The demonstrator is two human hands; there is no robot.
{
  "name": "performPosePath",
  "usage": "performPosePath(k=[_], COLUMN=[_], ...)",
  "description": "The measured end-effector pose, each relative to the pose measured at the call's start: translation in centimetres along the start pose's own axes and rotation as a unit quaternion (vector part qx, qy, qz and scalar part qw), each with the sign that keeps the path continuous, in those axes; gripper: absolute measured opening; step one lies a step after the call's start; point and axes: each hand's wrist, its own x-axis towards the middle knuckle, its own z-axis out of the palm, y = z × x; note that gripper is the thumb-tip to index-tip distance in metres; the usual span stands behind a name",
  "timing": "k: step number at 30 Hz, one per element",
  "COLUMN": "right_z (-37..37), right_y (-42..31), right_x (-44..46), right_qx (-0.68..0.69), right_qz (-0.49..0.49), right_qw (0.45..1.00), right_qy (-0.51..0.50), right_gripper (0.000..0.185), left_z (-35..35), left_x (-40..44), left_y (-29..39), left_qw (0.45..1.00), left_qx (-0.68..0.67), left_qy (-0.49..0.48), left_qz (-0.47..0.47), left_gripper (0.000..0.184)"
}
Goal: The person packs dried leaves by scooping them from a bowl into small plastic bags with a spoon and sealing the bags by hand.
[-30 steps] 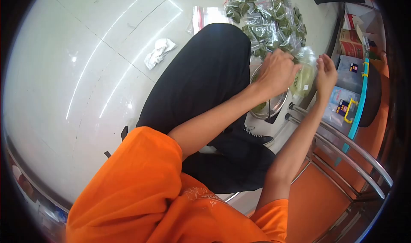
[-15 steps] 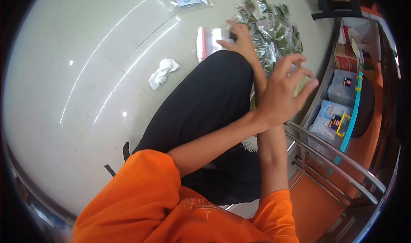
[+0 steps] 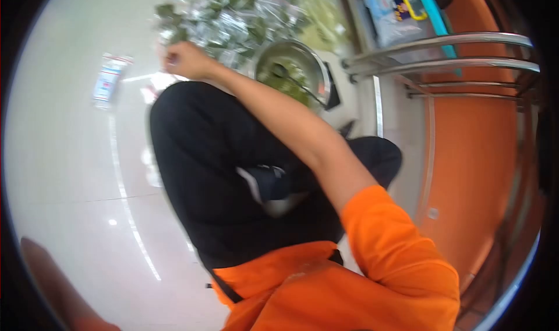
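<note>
My right hand [image 3: 187, 61] reaches forward past my knee, its fingers curled together at the near left edge of a heap of small clear packets [image 3: 233, 16] with green contents. Motion blur hides what sits between the fingertips. Right of the heap stands a metal bowl [image 3: 324, 74] holding something yellow-green. A dark spoon [image 3: 280, 70] rests in it, its handle toward the rim. Of my left side only a blurred stretch of arm [image 3: 49, 284] shows at the lower left edge; the left hand cannot be made out.
A clear bag with a blue-and-white label [image 3: 108, 81] lies on the tiled floor to the left. Behind the bowl is a yellow-green sheet or bag [image 3: 323, 22]. Metal rails [image 3: 448, 39] and a plastic box with a yellow handle [image 3: 402, 10] stand at the right.
My view has swung to the right, bringing the bowl into sight. My left hand, earlier raised over my right forearm, has moved away left. My right hand's fingers have gone from spread to curled.
</note>
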Motion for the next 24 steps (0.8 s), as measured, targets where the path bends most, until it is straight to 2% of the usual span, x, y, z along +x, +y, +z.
performPosePath(k=[2, 3, 6, 8, 9, 11, 12, 13, 15, 16, 17, 19, 20, 21, 22, 23, 24], right_z=[-0.1, -0.9, -4.4, -4.4, -3.3, -1.4, -2.4, -2.6, -1.8, -1.9, -2.7, -7.3, -8.7, -10.5, -12.6, -14.7, -17.0], right_y=[0.7, 0.0, -2.1, -2.8, -2.2, -0.6, -4.2, -4.4, -5.0, -5.4, -5.5, -8.7, -9.2, -10.3, -11.1, -12.1, -12.6], right_x=[0.1, -0.3, -2.0, -2.1, -2.1, -0.6, -1.6, -1.6, -1.1, -1.2, -1.2, -4.0, -6.6, -9.5, -12.7, -15.8, -18.5], right_qx=[0.091, 0.062, 0.023, -0.094, -0.085, -0.158, -0.264, -0.259, -0.203, -0.175, -0.174, -0.118, -0.004, 0.035, -0.01, -0.013, 0.002], right_qz=[-0.008, -0.033, -0.022, 0.072, 0.07, -0.005, 0.015, 0.01, -0.076, -0.161, -0.17, -0.113, -0.179, -0.121, -0.108, -0.052, 0.001], right_qw=[0.995, 0.995, 0.996, 0.993, 0.994, 0.985, 0.96, 0.963, 0.975, 0.97, 0.969, 0.987, 0.979, 0.985, 0.981, 0.984, 0.991], right_qy=[0.039, 0.067, 0.078, -0.027, -0.023, -0.069, -0.091, -0.079, -0.037, 0.056, 0.055, 0.008, 0.102, 0.116, 0.163, 0.167, 0.137], right_gripper=[0.012, 0.017, 0.023, 0.028, 0.028, 0.033, 0.034, 0.034, 0.031, 0.027, 0.027, 0.026, 0.019, 0.018, 0.022, 0.027, 0.023], left_z=[-0.1, -0.3, -1.2, -1.8, -2.0, -2.3, -2.5, -2.4, -2.4, -2.3, -2.2, -0.6, 0.1, 1.1, 2.1, 3.4, 4.9], left_x=[0.4, 0.4, 0.7, 1.1, 1.4, 1.3, 1.4, 1.3, 1.0, 0.8, 0.4, -0.7, -1.4, -2.1, -2.9, -3.8, -4.9], left_y=[0.3, 0.2, 0.4, 0.8, 1.2, 2.3, 3.2, 4.6, 7.8, 9.7, 11.5, 15.5, 17.2, 18.8, 20.1, 21.0, 21.8], left_qw=[1.0, 1.0, 0.999, 0.999, 0.998, 0.997, 0.996, 0.994, 0.987, 0.982, 0.976, 0.965, 0.952, 0.942, 0.93, 0.918, 0.905], left_qx=[0.0, 0.0, 0.001, 0.002, 0.002, -0.007, -0.017, -0.031, -0.073, -0.095, -0.122, -0.167, -0.208, -0.236, -0.265, -0.291, -0.315], left_qy=[-0.005, -0.004, -0.012, -0.015, -0.014, -0.007, -0.005, -0.003, -0.004, -0.004, -0.006, -0.028, -0.052, -0.077, -0.1, -0.135, -0.178], left_qz=[0.025, 0.027, 0.038, 0.046, 0.054, 0.074, 0.09, 0.104, 0.146, 0.164, 0.18, 0.2, 0.219, 0.228, 0.233, 0.232, 0.223], left_gripper=[0.021, 0.021, 0.023, 0.024, 0.024, 0.025, 0.026, 0.026, 0.027, 0.027, 0.028, 0.029, 0.029, 0.03, 0.03, 0.031, 0.031])
